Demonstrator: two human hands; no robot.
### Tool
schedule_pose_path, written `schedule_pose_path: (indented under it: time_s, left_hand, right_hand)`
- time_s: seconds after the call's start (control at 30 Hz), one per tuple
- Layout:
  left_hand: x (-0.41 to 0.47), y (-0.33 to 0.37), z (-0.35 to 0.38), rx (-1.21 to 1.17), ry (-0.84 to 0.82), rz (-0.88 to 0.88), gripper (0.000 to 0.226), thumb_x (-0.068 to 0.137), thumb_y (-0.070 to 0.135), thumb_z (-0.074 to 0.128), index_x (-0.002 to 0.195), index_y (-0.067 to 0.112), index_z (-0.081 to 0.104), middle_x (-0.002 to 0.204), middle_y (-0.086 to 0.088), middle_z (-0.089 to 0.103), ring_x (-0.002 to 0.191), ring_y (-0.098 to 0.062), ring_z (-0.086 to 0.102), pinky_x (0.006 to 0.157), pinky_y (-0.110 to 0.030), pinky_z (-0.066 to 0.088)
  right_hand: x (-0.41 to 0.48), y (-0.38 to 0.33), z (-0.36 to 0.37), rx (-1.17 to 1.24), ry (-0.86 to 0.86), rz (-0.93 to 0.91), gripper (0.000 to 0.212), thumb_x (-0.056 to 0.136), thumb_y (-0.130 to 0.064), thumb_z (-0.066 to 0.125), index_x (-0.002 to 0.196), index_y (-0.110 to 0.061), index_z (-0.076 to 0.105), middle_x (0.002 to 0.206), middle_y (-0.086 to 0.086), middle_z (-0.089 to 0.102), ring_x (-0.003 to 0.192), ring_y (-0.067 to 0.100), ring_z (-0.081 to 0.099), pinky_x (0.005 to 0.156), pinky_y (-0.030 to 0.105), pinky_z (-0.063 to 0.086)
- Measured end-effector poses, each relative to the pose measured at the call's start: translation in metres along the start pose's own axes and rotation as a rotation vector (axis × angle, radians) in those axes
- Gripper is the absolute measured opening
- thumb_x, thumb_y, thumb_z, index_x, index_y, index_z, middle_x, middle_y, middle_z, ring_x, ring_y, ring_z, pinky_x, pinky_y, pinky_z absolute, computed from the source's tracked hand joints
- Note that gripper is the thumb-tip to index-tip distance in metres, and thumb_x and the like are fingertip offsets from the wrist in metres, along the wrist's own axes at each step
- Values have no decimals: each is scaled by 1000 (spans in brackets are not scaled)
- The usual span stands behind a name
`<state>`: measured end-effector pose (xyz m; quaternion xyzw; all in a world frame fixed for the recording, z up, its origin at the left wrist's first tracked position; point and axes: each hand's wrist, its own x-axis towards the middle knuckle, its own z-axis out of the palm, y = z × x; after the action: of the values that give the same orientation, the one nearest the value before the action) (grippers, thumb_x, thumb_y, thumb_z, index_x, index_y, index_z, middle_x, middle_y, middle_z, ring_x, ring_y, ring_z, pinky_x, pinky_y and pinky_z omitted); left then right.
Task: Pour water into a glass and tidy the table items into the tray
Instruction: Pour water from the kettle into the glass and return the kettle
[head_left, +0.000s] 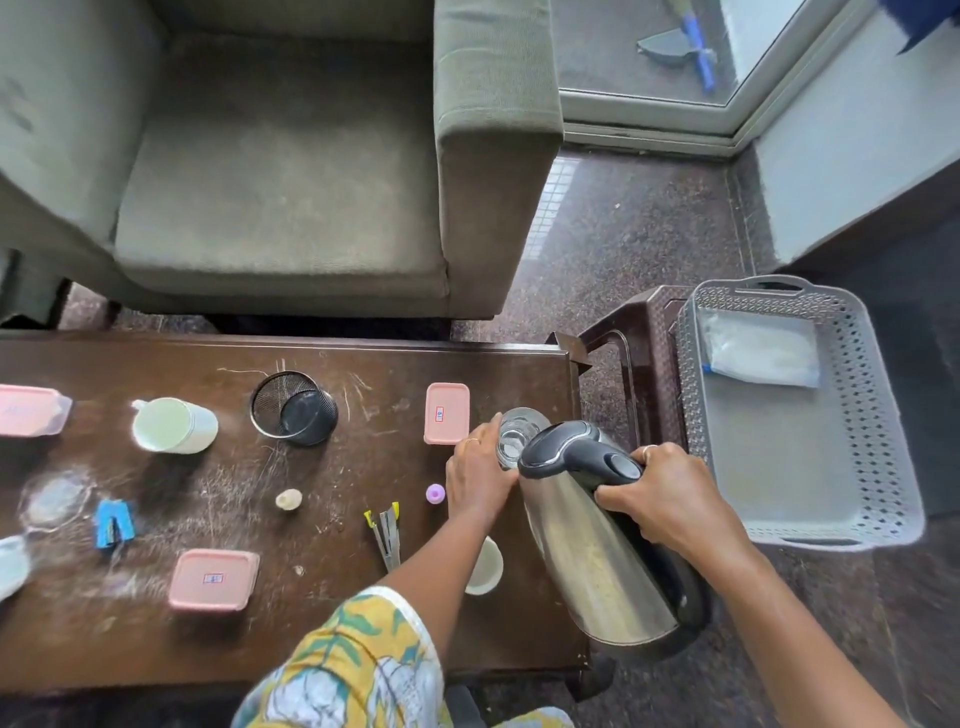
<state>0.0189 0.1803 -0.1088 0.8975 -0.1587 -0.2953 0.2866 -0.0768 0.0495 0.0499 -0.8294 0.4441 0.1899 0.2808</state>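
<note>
A clear glass (514, 434) stands near the right end of the dark wooden table (322, 639). My left hand (480, 475) wraps around its near side. My right hand (670, 506) grips the black handle of a steel kettle (597, 561), which is tilted with its lid end over the glass. A grey perforated tray (789, 467) sits on a brown stool to the right of the table, with a clear plastic bag (761, 356) inside.
Scattered on the table are three pink lidded boxes (447, 413) (213, 579) (31, 410), a white jug on its side (174, 426), a mesh cup (293, 408), a blue clip (114, 522), tweezers (387, 532), a purple cap (435, 493), a white cup (485, 566). A grey armchair (280, 156) stands behind.
</note>
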Motion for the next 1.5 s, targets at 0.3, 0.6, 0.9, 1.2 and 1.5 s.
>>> schedule_pose_path:
  time_s: [0.3, 0.6, 0.9, 1.2, 1.5]
  left_hand:
    - [3, 0, 1, 38, 16, -8, 73, 75, 38, 71, 139, 26, 37, 136, 1, 51, 123, -22, 47, 100, -39, 39]
    - [4, 2, 0, 66, 16, -26, 76, 73, 40, 73, 139, 27, 37, 136, 2, 52, 122, -22, 48, 99, -39, 39]
    - [2, 3, 1, 71, 38, -15, 74, 73, 38, 73, 137, 27, 37, 133, 3, 54, 119, -22, 48, 98, -39, 39]
    - [1, 4, 4, 72, 69, -17, 70, 73, 39, 74, 134, 27, 40, 131, 2, 56, 120, -22, 49, 98, -40, 38]
    - [-1, 4, 5, 83, 82, -28, 69, 75, 40, 72, 133, 25, 39, 131, 0, 54, 122, -22, 48, 102, -40, 34]
  right_hand:
    - [-4, 2, -5, 36, -35, 42, 19, 59, -27, 68, 67, -11, 60, 60, 9, 61, 53, 29, 62, 53, 40, 57]
    - [-6, 3, -10, 49, -31, 65, 17, 59, -27, 67, 66, -13, 60, 61, 8, 63, 54, 26, 63, 53, 40, 59]
    - [-7, 2, -17, 65, -42, 76, 14, 60, -25, 67, 66, -14, 59, 55, 5, 60, 37, 18, 54, 42, 30, 52]
    - [-7, 3, -17, 26, -49, 82, 18, 56, -30, 65, 65, -15, 59, 52, 3, 60, 38, 17, 56, 45, 30, 52]
    - [-8, 2, -19, 49, -67, 84, 15, 59, -27, 66, 68, -16, 60, 53, 3, 60, 32, 12, 52, 36, 19, 42]
